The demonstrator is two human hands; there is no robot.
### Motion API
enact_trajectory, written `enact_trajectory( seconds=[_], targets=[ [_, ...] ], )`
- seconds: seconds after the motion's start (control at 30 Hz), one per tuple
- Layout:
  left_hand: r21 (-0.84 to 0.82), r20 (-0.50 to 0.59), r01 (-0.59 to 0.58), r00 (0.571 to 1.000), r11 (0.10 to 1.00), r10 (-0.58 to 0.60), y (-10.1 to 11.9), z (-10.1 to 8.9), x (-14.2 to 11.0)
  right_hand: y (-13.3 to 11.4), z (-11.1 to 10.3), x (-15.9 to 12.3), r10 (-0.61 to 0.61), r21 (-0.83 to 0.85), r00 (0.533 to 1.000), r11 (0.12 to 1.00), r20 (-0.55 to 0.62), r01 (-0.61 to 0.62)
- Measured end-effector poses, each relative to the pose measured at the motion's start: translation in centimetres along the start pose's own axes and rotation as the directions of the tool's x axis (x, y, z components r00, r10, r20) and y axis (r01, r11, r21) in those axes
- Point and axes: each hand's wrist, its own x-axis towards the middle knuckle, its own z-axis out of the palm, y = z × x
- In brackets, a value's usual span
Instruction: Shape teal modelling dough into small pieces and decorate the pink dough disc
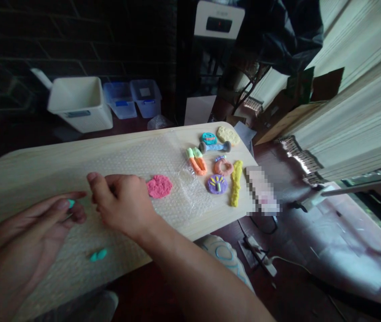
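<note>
Between the thumb and fingers of my left hand [42, 228] is a small lump of teal modelling clay [71, 203]. My right hand [123, 201] is closed just to the right of it, fingers curled with the thumb on top; whether anything is inside is hidden. Below the hands, two small joined pieces of teal clay [98, 255] lie on a sheet of bubble wrap [136, 161]. A flat, rough-edged pink clay disc [160, 186] rests on the wrap, right beyond my right hand.
Several clay shapes lie at the table's [32, 156] right end: a yellow strip [236, 183], a purple disc [216, 184], an orange-and-green piece [197, 162], a blue bar [215, 147]. Behind stand a white bin [79, 103] and clear boxes [146, 96]. A power strip [260, 256] lies on the floor.
</note>
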Motion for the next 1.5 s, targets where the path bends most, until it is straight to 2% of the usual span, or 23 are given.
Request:
enact_trajectory(
  seconds=[0.17, 0.27, 0.47, 0.73, 0.87, 0.97, 1.1, 1.27, 1.4, 1.5],
  targets=[
    [-0.047, -0.021, 0.05, 0.998, 0.998, -0.051, 0.7, -0.4, -0.5, 0.2, 0.6, 0.0, -0.053, 0.102, 0.998, 0.994, 0.034, 0.05],
    [-0.038, -0.028, 0.061, 0.998, 0.997, -0.062, 0.8, -0.8, -0.4, 0.5, 1.0, -0.1, -0.115, 0.101, 0.992, 0.989, 0.047, 0.11],
    [-0.14, 0.052, 0.064, 0.997, 0.988, -0.058, 0.8, -0.8, -0.4, 0.7, 2.0, -0.2, -0.293, 0.08, 0.95, 0.955, 0.104, 0.286],
    [-0.298, 0.088, 0.081, 0.994, 0.951, -0.057, 0.7, -1.5, -0.6, 1.6, 3.2, -0.1, -0.315, 0.222, 0.942, 0.933, 0.113, 0.285],
    [-0.303, 0.078, 0.083, 0.995, 0.949, -0.062, 0.6, -1.8, -0.7, 1.9, 3.2, -0.2, -0.237, 0.181, 0.967, 0.959, 0.091, 0.218],
    [-0.334, 0.052, 0.074, 0.997, 0.94, -0.06, 0.7, -1.8, -0.7, 1.4, 2.9, -0.3, -0.317, 0.152, 0.945, 0.941, 0.08, 0.302],
    [-0.353, 0.082, 0.081, 0.995, 0.932, -0.056, 0.9, -1.9, -0.6, 0.4, 2.4, -0.4, -0.444, 0.139, 0.893, 0.892, 0.079, 0.431],
    [-0.305, 0.095, 0.097, 0.993, 0.947, -0.071, 1.0, -1.8, -0.6, 0.2, 2.0, -0.6, -0.432, 0.039, 0.884, 0.901, 0.181, 0.432],
    [-0.3, 0.063, 0.046, 0.998, 0.953, -0.029, 1.0, -1.3, -0.7, 0.8, 2.2, -0.6, -0.449, -0.03, 0.877, 0.887, 0.169, 0.46],
    [-0.256, 0.111, 0.024, 0.994, 0.966, 0.004, 1.1, -1.2, -0.8, 0.9, 2.1, -0.6, -0.48, -0.115, 0.859, 0.857, 0.177, 0.502]
  ],
)
